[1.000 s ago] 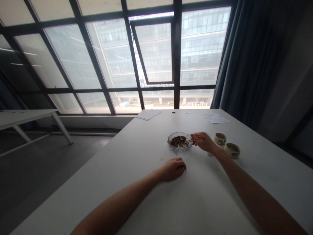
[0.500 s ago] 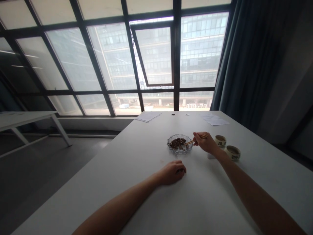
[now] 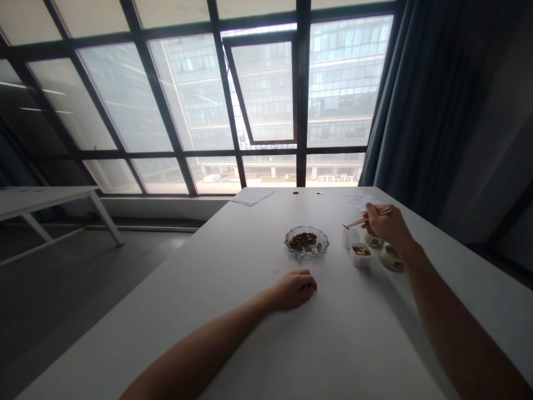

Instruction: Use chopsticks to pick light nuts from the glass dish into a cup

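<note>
My right hand (image 3: 385, 225) grips a pair of wooden chopsticks (image 3: 361, 220), raised above the table with their tips pointing left over two small white cups (image 3: 360, 255). A glass dish (image 3: 307, 243) holding dark seeds sits at the table's middle, to the left of the cups. Two round ceramic bowls (image 3: 390, 258) stand under and beside my right wrist. My left hand (image 3: 293, 289) rests on the white table (image 3: 250, 333) with its fingers curled under, nearer to me than the dish. Nothing shows in it.
Sheets of paper (image 3: 252, 195) lie at the table's far edge, with more paper (image 3: 358, 199) at the far right. A second white table (image 3: 41, 197) stands to the left. Large windows fill the background and a dark curtain (image 3: 416, 111) hangs at right.
My right hand lifted the chopsticks off the glass dish and moved right and up, over the small cups. That uncovered the two white cups. My left hand stayed put.
</note>
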Demonstrator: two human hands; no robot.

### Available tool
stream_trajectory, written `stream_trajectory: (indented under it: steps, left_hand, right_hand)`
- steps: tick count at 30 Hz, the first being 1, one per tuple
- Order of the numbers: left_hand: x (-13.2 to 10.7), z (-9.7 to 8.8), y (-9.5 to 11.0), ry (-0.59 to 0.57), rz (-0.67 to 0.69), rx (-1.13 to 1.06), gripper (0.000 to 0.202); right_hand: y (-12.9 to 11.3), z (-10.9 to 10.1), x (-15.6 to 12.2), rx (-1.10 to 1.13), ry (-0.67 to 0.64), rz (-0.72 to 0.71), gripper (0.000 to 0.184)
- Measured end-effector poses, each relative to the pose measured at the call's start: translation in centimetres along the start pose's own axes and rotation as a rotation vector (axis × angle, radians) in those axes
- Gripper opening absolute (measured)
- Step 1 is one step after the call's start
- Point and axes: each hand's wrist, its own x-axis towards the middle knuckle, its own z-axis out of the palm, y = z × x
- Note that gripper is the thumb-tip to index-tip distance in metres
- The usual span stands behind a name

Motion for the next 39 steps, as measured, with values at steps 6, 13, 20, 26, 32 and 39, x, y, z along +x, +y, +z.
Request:
stream_trajectory:
  steps: [6, 13, 20, 26, 32, 39]
  left_hand:
    - [0.0, 0.1, -0.3, -0.003, -0.003, -0.002, 0.019]
    - [0.0, 0.1, -0.2, -0.004, -0.008, 0.001, 0.019]
    - [0.0, 0.1, -0.1, -0.006, 0.005, 0.003, 0.019]
    - [0.0, 0.0, 0.0, -0.001, 0.003, 0.005, 0.019]
    - [0.0, 0.1, 0.0, 0.014, 0.013, 0.002, 0.020]
    - [-0.1, -0.1, 0.0, 0.015, 0.013, 0.007, 0.019]
  right_hand:
    - [1.6, 0.1, 0.6, -0.065, -0.001, 0.058, 0.042]
    - [0.5, 0.4, -0.1, -0.061, -0.004, 0.037, 0.042]
    - [-0.5, 1.6, -0.7, 0.058, -0.053, 0.024, 0.047]
    - [-1.8, 3.5, -2.2, 0.220, -0.290, -0.005, 0.050]
    - [-1.3, 5.5, -3.3, 0.117, -0.431, -0.103, 0.048]
    - [-1.0, 6.9, -4.0, 0.042, -0.446, -0.177, 0.048]
